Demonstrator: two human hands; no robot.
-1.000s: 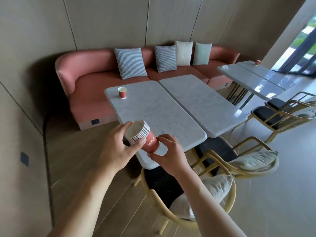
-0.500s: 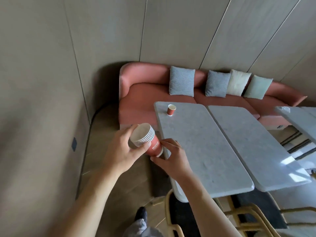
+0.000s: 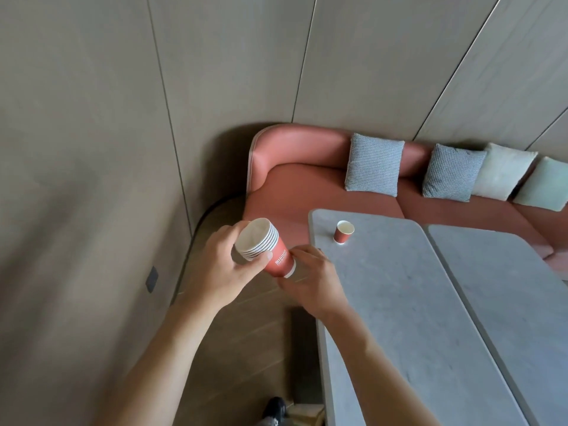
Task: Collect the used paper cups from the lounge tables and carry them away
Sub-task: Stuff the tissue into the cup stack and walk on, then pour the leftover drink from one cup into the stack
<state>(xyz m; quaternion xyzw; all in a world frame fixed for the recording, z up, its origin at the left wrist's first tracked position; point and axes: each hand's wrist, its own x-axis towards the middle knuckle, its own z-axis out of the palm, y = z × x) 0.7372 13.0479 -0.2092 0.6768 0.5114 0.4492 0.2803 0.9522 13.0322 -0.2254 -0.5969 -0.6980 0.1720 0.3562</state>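
Beige panelled walls (image 3: 215, 72) wrap round a lounge corner where a coral sofa (image 3: 307, 186) runs behind two grey marble tables. Off the near table's left edge, over the wooden floor, a stack of nested red paper cups (image 3: 264, 250) is held tilted, its white open mouth turned up and to the left, white lettering showing on the red side. The left hand (image 3: 224, 269) grips the stack near the rims, thumb curled across the front and fingers wrapped behind. The right hand (image 3: 310, 278) holds the stack's base, fingers curled round the bottom edge; the fingertips on the far side are hidden by the cups.

A single red paper cup (image 3: 343, 231) stands upright near the far left corner of the left table (image 3: 399, 302), its white inside visible, well apart from the hands. The right table (image 3: 507, 287) lies just beside the first, a narrow gap between their long edges.

Four cushions lean against the sofa back: a checked cushion (image 3: 373, 164), a second checked cushion (image 3: 451, 172), a cream cushion (image 3: 501, 172) and a pale green cushion (image 3: 544, 189). A dark wall plate (image 3: 152, 278) sits low on the left wall. A dark shoe (image 3: 275, 408) shows at the bottom edge, on the floor (image 3: 233, 348) beside the table's near left edge.
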